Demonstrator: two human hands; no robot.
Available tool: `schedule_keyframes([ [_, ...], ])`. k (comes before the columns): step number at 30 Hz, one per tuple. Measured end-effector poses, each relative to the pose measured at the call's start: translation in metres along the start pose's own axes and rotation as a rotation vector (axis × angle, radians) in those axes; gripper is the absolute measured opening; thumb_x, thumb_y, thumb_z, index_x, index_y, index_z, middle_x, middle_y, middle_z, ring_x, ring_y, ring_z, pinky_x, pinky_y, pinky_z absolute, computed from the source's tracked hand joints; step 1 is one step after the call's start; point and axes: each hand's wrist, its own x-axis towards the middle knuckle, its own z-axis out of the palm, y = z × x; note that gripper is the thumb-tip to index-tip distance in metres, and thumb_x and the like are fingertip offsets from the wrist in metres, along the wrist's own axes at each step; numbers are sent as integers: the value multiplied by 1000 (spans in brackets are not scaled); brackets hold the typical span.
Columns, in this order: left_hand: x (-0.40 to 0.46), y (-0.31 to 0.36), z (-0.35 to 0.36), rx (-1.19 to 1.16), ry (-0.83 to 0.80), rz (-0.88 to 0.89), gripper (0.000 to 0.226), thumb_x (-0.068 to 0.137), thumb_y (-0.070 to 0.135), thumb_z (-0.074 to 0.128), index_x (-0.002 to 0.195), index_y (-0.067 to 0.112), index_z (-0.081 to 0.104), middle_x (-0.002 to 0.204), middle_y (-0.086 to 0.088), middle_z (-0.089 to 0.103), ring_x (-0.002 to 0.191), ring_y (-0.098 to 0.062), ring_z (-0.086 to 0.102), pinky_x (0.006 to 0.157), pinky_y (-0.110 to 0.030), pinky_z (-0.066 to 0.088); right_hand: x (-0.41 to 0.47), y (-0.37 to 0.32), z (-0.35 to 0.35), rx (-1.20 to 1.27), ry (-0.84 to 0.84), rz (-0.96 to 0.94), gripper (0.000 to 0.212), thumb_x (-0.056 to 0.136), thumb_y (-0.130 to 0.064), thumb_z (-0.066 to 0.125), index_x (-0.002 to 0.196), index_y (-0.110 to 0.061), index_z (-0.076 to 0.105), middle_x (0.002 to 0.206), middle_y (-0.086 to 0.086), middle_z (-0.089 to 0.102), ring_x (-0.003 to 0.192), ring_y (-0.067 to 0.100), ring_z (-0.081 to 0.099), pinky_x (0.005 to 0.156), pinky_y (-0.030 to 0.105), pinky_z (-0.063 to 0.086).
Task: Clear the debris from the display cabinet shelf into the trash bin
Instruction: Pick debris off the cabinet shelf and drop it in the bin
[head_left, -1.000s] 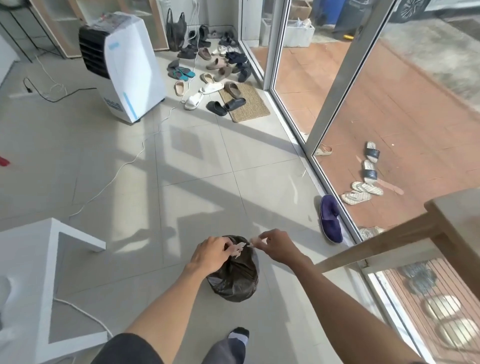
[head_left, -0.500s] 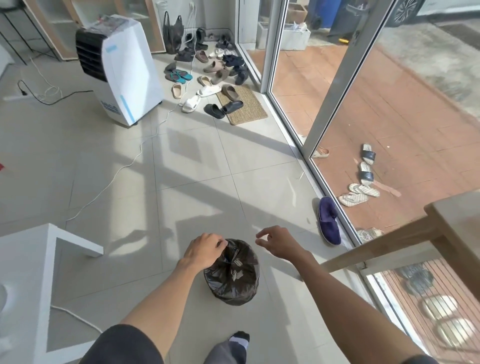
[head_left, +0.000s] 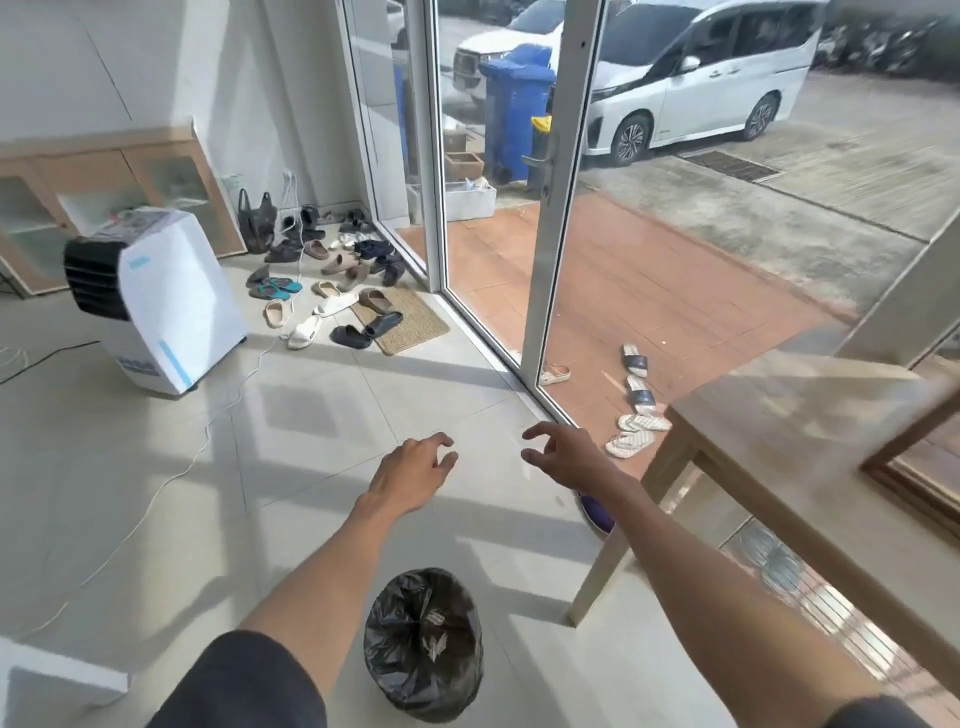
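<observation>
The trash bin (head_left: 423, 644), lined with a black plastic bag, stands on the tiled floor between my forearms, with pale scraps of debris (head_left: 434, 642) lying inside it. My left hand (head_left: 413, 470) hovers above the floor beyond the bin, empty, fingers loosely spread. My right hand (head_left: 563, 452) is level with it to the right, also empty with fingers apart. The wooden display cabinet (head_left: 111, 179) with glass doors stands against the far wall at the left.
A white air cooler (head_left: 156, 301) stands at the left with cables trailing across the floor. Several shoes (head_left: 332, 280) and a doormat (head_left: 405, 319) lie by the glass sliding door (head_left: 558, 208). A wooden table (head_left: 789, 447) is close on my right.
Both hands let go of the bin's bag and the scraps, then rose away from it. My view lifted, so the bin now sits low in the frame.
</observation>
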Motion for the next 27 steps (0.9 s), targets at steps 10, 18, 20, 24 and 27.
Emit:
schedule_keyframes([
  [10,-7,172,11,-16,122,275,30,95,42,45,114,27,62,90,-4,72,95,-28,64,81,-39,51,-119,46,-122,103,260,62,24,89,-30,69,112,-23,70,91,-2,68,89,17,61,75,27,48],
  [18,-27,299,73,17,39,643,26,95,37,49,97,18,67,91,-10,73,90,-33,67,73,-38,50,-237,123,-173,104,466,265,23,90,-33,68,112,-27,71,80,-2,66,71,11,60,71,25,44],
  [20,-31,327,83,33,12,682,26,93,40,50,109,26,65,94,-5,74,95,-28,67,80,-37,52,-264,138,-183,86,522,302,20,92,-31,68,111,-25,70,74,-4,62,64,7,56,69,25,43],
  [24,-33,379,99,42,-16,797,31,96,48,45,114,29,61,87,-3,74,91,-24,67,77,-33,50,-303,165,-203,66,635,387,22,90,-27,69,111,-21,72,64,-12,52,57,-1,47,70,27,40],
  [27,-37,411,116,37,-41,846,31,95,45,48,115,27,63,91,-4,74,92,-24,68,75,-32,48,-329,183,-213,53,706,439,23,89,-23,71,111,-18,73,67,-19,47,60,-3,45,68,18,37],
])
